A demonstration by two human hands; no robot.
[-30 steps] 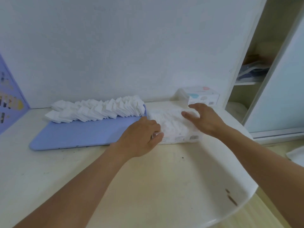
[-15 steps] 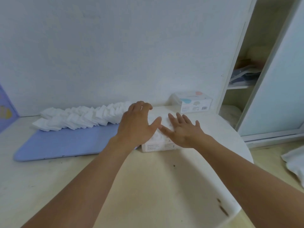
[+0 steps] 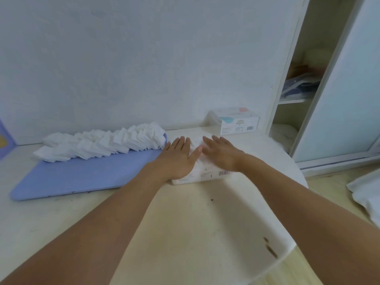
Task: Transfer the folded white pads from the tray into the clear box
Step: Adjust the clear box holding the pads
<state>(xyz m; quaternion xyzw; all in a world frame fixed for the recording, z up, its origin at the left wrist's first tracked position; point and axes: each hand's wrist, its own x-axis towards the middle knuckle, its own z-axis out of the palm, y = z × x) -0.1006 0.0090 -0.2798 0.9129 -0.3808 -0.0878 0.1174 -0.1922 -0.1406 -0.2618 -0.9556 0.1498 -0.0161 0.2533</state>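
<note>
Nearest the camera, two bare forearms reach forward over the pale counter (image 3: 185, 233), which carries a few dark specks. They end at the clear box (image 3: 205, 174), which sits on the counter with a barcode label on its near wall and white pads inside. The left hand (image 3: 176, 159) lies flat on the pads in the box, fingers straight and thumb spread. The right hand (image 3: 222, 152), slightly blurred, also rests flat on the box's contents with straight fingers, just beside the left thumb. Touching the box's left side is the blue tray (image 3: 82, 175), with a long overlapping row of folded white pads (image 3: 107, 142) along its far edge. Beyond the box, against the wall, stands a small printed carton (image 3: 236, 122).
</note>
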